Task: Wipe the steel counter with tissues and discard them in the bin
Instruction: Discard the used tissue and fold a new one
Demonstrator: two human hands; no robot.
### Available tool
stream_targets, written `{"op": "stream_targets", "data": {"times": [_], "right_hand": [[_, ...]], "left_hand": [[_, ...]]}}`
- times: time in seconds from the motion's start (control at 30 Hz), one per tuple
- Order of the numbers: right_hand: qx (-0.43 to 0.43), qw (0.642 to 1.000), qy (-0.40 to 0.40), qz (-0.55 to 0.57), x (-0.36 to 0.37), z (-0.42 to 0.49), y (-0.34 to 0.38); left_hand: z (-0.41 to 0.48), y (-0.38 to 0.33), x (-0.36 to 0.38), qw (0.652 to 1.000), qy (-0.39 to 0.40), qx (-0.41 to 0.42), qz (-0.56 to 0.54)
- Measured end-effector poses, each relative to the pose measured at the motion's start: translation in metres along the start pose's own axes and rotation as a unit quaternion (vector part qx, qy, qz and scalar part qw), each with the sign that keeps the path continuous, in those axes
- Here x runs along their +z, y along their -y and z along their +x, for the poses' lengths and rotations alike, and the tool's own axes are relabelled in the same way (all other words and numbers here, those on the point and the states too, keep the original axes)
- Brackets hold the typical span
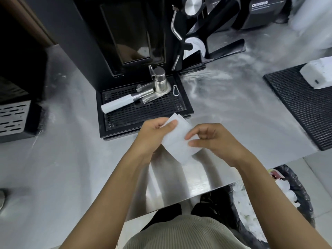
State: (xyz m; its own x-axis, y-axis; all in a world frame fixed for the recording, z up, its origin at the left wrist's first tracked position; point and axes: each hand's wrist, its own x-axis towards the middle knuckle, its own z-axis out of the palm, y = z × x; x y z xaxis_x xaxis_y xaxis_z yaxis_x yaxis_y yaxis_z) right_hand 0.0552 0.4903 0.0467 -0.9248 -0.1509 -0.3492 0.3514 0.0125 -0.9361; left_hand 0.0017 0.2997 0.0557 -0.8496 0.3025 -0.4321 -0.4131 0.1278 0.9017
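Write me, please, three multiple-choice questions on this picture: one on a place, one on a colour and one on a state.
1. Where does the bin stand?
A) on a shelf overhead
B) on the floor at the person's right, beside the counter
C) inside a cupboard

2. What colour is the handle of the tool lying on the drip tray?
A) red
B) white
C) green

3. How is the tissue just now?
A) lying flat and untouched
B) crumpled inside the bin
C) held between the left hand and the right hand above the counter

Answers:
1 B: the bin shows below the counter's edge at lower right.
2 B: the handle is plainly white against the black tray.
3 C: both hands pinch the tissue's edges.
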Motion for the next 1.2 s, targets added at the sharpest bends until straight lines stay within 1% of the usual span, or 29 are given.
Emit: {"op": "stream_targets", "data": {"times": [0.07, 0.13, 0.2, 0.27, 0.33, 0.4, 0.57, 0.67, 0.8, 0.9, 1.0, 1.07, 1.1, 1.13, 1.17, 1.2], "right_hand": [[-0.007, 0.998, -0.034, 0.047, 0.008, 0.001, -0.002], [-0.019, 0.994, -0.066, 0.083, 0.013, 0.0, -0.003], [-0.031, 0.992, -0.08, 0.088, 0.016, -0.001, -0.003], [-0.034, 0.993, -0.084, 0.08, 0.019, -0.002, -0.003], [-0.029, 0.993, -0.084, 0.082, 0.021, -0.003, -0.004], [-0.03, 0.992, -0.094, 0.083, 0.023, -0.005, -0.004], [-0.061, 0.986, -0.132, 0.082, 0.025, -0.007, -0.008], [-0.07, 0.985, -0.131, 0.084, 0.021, -0.008, -0.009], [-0.059, 0.984, -0.134, 0.104, 0.014, -0.01, -0.011], [-0.053, 0.985, -0.133, 0.092, 0.004, -0.01, -0.013], [-0.06, 0.989, -0.127, 0.04, -0.008, -0.007, -0.014], [-0.068, 0.987, -0.142, -0.022, -0.016, -0.005, -0.015], [-0.073, 0.984, -0.152, -0.063, -0.02, -0.004, -0.017], [-0.078, 0.978, -0.16, -0.104, -0.023, -0.003, -0.018], [-0.083, 0.973, -0.166, -0.14, -0.026, -0.003, -0.019], [-0.09, 0.969, -0.165, -0.163, -0.03, -0.004, -0.021]], "left_hand": [[-0.001, 0.002, -0.005, 0.999, -0.024, -0.023, -0.028], [-0.005, 0.007, -0.009, 0.997, -0.02, -0.048, -0.052], [-0.009, 0.014, -0.013, 0.995, -0.022, -0.056, -0.079], [-0.012, 0.019, -0.014, 0.993, -0.047, -0.044, -0.103], [-0.013, 0.022, -0.013, 0.991, -0.078, -0.025, -0.106], [-0.012, 0.023, -0.011, 0.99, -0.093, -0.011, -0.104], [-0.013, 0.023, -0.005, 0.989, -0.078, 0.009, -0.127], [-0.015, 0.024, 0.003, 0.989, -0.057, 0.017, -0.139], [-0.015, 0.026, 0.009, 0.992, -0.037, 0.02, -0.121], [-0.012, 0.021, 0.015, 0.993, -0.03, 0.013, -0.115], [-0.01, 0.014, 0.026, 0.994, -0.015, 0.006, -0.108], [-0.007, 0.014, 0.034, 0.997, -0.014, 0.001, -0.081], [-0.005, 0.015, 0.039, 0.999, -0.021, 0.003, -0.047], [-0.003, 0.017, 0.043, 0.999, -0.036, 0.015, 0.016], [-0.002, 0.02, 0.048, 0.992, -0.057, 0.035, 0.109], [0.0, 0.023, 0.052, 0.971, -0.082, 0.065, 0.216]]}}
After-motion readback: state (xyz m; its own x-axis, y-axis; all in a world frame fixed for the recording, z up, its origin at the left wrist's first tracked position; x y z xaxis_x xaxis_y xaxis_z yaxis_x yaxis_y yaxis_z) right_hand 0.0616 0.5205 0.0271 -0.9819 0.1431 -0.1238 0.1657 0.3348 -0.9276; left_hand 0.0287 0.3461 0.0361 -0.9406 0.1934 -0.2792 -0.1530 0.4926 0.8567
